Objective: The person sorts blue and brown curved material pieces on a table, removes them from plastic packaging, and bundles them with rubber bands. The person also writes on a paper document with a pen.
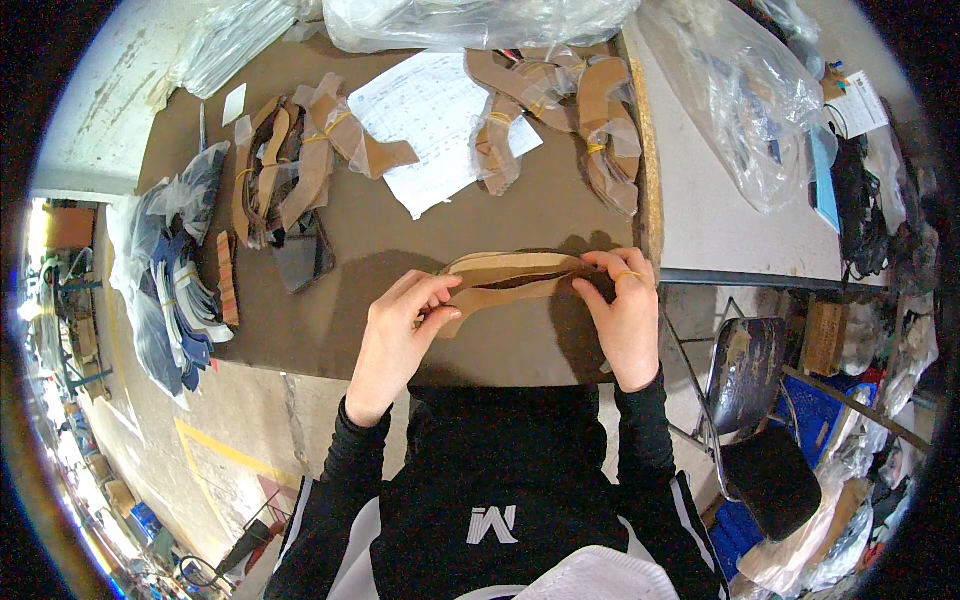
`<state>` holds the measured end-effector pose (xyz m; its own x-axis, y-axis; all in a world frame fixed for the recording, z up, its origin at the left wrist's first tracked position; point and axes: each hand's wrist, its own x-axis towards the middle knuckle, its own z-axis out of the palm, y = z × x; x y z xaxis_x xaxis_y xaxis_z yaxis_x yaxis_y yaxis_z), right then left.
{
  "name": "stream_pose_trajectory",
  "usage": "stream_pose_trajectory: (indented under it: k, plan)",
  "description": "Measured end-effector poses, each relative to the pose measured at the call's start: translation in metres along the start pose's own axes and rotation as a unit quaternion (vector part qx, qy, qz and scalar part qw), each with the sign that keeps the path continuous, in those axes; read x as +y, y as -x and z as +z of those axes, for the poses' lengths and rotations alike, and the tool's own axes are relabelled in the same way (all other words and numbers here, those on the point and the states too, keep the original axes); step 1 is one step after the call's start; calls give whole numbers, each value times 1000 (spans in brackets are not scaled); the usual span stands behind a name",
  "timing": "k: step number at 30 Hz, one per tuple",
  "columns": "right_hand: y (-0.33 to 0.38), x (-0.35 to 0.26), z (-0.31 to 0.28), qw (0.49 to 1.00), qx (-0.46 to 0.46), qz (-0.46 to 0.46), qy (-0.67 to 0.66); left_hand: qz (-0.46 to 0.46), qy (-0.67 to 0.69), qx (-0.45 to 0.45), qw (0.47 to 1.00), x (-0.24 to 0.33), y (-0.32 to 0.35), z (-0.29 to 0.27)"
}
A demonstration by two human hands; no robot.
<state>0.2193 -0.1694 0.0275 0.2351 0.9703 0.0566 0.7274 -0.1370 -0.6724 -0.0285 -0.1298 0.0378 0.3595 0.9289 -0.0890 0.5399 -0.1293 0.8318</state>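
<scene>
Between my hands, just above the near edge of the brown table, is a stack of curved tan cut pieces (520, 292), leather-like in look. Its layers part in the middle and show a dark gap. My left hand (405, 325) pinches the stack's left end between thumb and fingers. At the right end my right hand (622, 310) grips it, thumb below and fingers on top; a yellow rubber band shows around its fingers. Further back lie banded bundles of similar brown pieces (610, 130), some at the right and others (290, 165) at the left.
Written paper sheets (425, 130) lie at the table's (400, 235) back middle. Clear plastic bags (480, 22) line the far edge. Dark and white curved pieces (180, 300) in plastic hang at the left edge. A grey table (740, 230) adjoins on the right, with a black chair (760, 450) below.
</scene>
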Motion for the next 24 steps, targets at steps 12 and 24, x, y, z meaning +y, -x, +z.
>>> stream_pose_trajectory:
  k: [12,24]
  plan:
    - [4,5,-14,996,-2,-92,23,28,19,13,999,4,3,-6]
    - [-6,-1,-1,998,-23,-32,44,-45,50,70,995,-14,-6,-3]
